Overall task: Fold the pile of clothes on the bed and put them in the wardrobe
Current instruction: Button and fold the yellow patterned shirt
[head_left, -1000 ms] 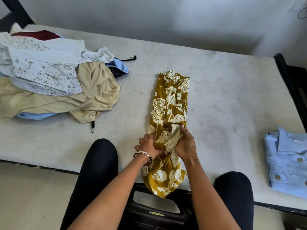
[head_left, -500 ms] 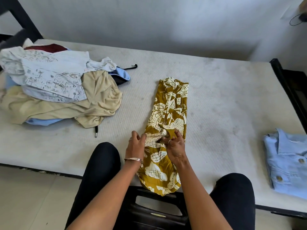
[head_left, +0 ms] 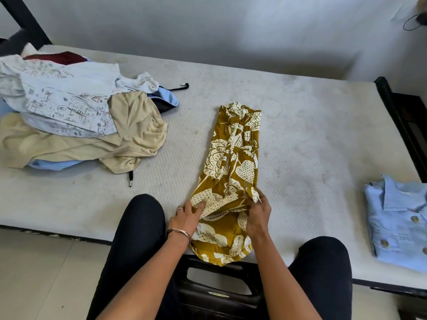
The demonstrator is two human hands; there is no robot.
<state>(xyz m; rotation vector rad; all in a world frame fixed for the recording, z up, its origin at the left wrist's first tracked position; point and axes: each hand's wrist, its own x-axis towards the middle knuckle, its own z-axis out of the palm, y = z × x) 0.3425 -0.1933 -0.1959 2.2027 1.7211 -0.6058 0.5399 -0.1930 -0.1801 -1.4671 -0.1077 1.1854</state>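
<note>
A mustard-yellow garment with a cream floral print lies folded into a long narrow strip on the bed, its near end hanging over the mattress edge. My left hand rests at its left edge, fingers extended onto a cream fold. My right hand pinches the same fold at its right side. A pile of unfolded clothes sits at the left of the bed. A folded light-blue buttoned shirt lies at the right edge.
A grey wall runs behind the bed. A black bed frame stands at the right end. My knees in dark trousers flank a black plastic stool below the mattress edge. Pale floor tiles lie at lower left.
My hands have moved apart along the fold, spreading it across the strip's width. The left hand's fingers have straightened onto the cloth. The camera has tilted slightly.
</note>
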